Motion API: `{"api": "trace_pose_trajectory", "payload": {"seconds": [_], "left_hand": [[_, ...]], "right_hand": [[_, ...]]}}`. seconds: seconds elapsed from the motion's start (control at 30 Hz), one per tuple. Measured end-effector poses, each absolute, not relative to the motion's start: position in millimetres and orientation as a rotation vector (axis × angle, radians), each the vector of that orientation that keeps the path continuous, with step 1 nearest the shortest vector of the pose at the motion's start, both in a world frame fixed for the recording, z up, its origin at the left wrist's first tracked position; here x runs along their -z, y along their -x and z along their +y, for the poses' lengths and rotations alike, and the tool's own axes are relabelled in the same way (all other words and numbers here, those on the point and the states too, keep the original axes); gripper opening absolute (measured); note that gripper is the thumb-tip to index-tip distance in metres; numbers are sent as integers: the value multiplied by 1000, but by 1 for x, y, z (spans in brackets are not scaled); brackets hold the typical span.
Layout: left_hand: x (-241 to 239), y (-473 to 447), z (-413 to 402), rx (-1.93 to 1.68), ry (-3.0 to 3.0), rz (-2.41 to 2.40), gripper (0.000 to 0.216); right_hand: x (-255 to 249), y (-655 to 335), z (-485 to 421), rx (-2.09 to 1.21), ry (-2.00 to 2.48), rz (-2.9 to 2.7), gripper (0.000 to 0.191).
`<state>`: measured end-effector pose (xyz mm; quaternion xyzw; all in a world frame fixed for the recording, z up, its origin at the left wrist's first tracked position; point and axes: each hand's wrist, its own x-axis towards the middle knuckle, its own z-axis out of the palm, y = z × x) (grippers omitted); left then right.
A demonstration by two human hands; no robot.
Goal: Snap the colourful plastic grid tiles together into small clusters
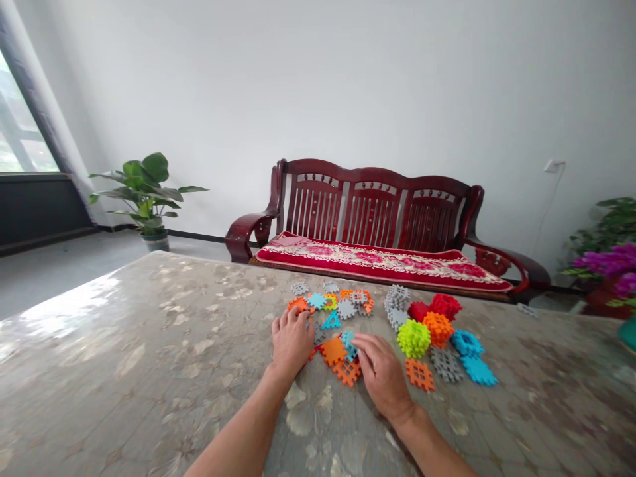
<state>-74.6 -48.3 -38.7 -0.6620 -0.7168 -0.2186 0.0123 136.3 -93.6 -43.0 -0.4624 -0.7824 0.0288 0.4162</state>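
My left hand (292,339) rests at the left side of a loose pile of toothed plastic building tiles, fingers bent and slightly apart. Its fingertips are by an orange tile (298,303) and grey ones. My right hand (385,374) has its fingers brought together at the edge of a light blue tile (348,344), apparently pinching it; the thumb's contact is partly hidden. Under and beside that tile lie a solid orange tile (334,352) and an orange lattice tile (346,372). Farther back are a blue triangle frame (330,320) and a grey tile (346,309).
Right of my hands stand grouped tiles: a lime green stack (414,339), an orange stack (438,329), red ones (446,307), blue ones (467,343) and grey ones (397,299). Behind the patterned table (199,371) is a wooden bench (372,205). A potted plant (152,192) stands left.
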Motion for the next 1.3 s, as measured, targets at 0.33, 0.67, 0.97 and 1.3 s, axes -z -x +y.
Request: {"api": "trace_pose_trajectory", "payload": {"seconds": [0.33,0.67,0.97,1.3], "left_hand": [[40,74,-49,699,2052,-2228,37],[40,75,-48,707,2063,-2238,36],[40,75,-48,718,2068,-2242,37],[40,75,-48,720,2075,-2233,35]], "right_hand": [[37,-121,-77,-13,1105,-2123,28],[17,-83,-23,45,1353,-2161,31],[24,-75,-3,102,1497,-2293,26],[13,-64,19,186,1647,-2374,20]]}}
